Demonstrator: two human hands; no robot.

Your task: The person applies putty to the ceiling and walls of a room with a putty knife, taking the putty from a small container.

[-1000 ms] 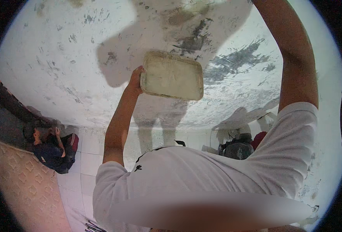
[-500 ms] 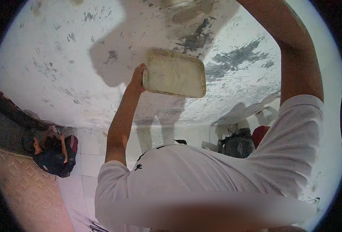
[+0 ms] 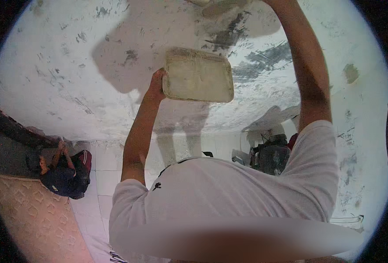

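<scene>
My left hand [image 3: 158, 83] grips a shallow rectangular tray [image 3: 198, 78] by its left edge, in front of the wall. Dried residue coats the tray's rim, and its inside is pale cream. Raised high on the right, my right arm [image 3: 310, 61] reaches toward the top edge of the picture. The right hand itself lies beyond that edge, so what it holds does not show. Behind the tray, the white wall [image 3: 62, 65] bears grey scuffs and dark patches, with a damp-looking grey-brown patch [image 3: 227, 11] near the top. My shadow falls across it.
At the lower left another person [image 3: 64, 173] in dark clothes crouches on the pale tiled floor [image 3: 108, 184] near the wall. A patterned orange-tan surface [image 3: 31, 215] lies beside them. Right of my body stands a dark bag-like object [image 3: 273, 158] among other items.
My right arm has swung leftward and its hand has left the top edge further in. The tray sits slightly higher in the picture, still in my left hand. The crouching person's hands have come together.
</scene>
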